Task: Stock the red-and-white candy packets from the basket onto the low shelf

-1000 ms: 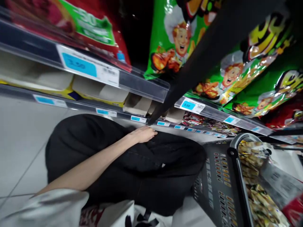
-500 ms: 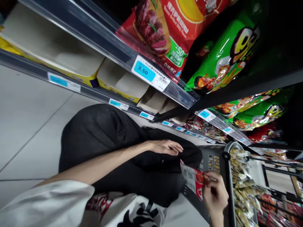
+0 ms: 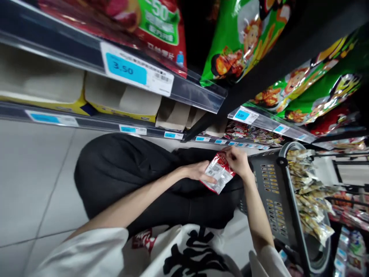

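A small red-and-silver snack packet (image 3: 220, 176) is held between my two hands above my lap, its pale printed side facing up. My left hand (image 3: 198, 171) grips the packet's left edge, with a finger lying across the printed face. Fingers bent, my right hand (image 3: 236, 159) pinches the upper right end of the same packet. Just right of my right forearm stands a grey shopping basket (image 3: 271, 196) with slotted sides. Inside it lie several gold-and-clear snack packets (image 3: 305, 192).
A low shelf (image 3: 184, 90) with price tags runs across in front of my knees. Green chip bags (image 3: 230, 50) and a red bag (image 3: 161, 34) stand on it. Open cardboard boxes (image 3: 121, 96) line the bottom shelf. More snack packets (image 3: 353, 207) hang at the right.
My right hand brought the packet from beside the basket up and left over my lap. My left hand, earlier empty, has taken hold of it. The view has shifted too.
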`<state>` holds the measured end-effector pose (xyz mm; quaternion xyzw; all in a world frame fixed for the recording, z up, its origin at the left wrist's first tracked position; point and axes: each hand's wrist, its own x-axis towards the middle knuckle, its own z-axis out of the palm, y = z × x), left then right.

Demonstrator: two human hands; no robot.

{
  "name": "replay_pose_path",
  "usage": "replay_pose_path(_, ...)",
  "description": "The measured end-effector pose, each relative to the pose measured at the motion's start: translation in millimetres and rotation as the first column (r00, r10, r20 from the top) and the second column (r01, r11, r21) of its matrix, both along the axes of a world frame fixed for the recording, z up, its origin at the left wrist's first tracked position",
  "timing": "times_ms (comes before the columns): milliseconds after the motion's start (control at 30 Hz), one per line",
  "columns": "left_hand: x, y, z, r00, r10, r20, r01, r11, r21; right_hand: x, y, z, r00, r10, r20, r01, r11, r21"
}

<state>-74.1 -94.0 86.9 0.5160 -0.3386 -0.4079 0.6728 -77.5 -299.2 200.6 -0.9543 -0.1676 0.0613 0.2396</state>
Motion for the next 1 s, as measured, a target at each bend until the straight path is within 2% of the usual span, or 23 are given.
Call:
replay_pose_path(67,2,3,-0.6,0.995,0.071,-0.066,-0.069,0.997,0.023,23,7,-15.0,0.993,-0.096,-0.073,0.103,0.991,0.089)
replay_pose_path(133,3,4,-1.8,0.98,0.146,-0.132,-0.14,0.989,0.056,44,8,-29.4,0.974,-0.213,-0.075,0.225,0.943,0.246)
replay_pose_path(233,6,4,-5.6,0.953,0.244,-0.182,-0.226,0.967,0.114,59,1,-51.9,0.921,-0.341,-0.185,0.388,0.786,0.481)
replay_pose_path(367,10,0,-14.6,0.923,0.342,-0.175,-0.305,0.93,0.207,48,1,-81.4,0.825,-0.321,-0.465,0.559,0.585,0.588)
replay_pose_path(467,10,-4,-18.7,0.897,0.422,-0.13,-0.381,0.889,0.255,33,10,-94.8,0.805,-0.215,-0.553,0.581,0.478,0.659)
replay_pose_path(600,10,-7,-17.9,0.883,0.46,-0.088,-0.414,0.854,0.314,27,18,-99.6,0.818,-0.13,-0.561,0.564,0.381,0.733)
replay_pose_path(767,15,-4,-16.6,0.886,0.463,-0.03,-0.42,0.827,0.373,31,21,-103.3,0.797,-0.17,-0.58,0.604,0.243,0.759)
replay_pose_path(867,17,-1,-16.6,0.869,0.493,0.044,-0.472,0.8,0.369,32,22,-105.4,0.787,-0.226,-0.574,0.612,0.166,0.774)
replay_pose_path(1000,18,0,-17.4,0.848,0.514,0.128,-0.525,0.785,0.327,32,24,-104.6,0.788,-0.241,-0.566,0.603,0.114,0.79)
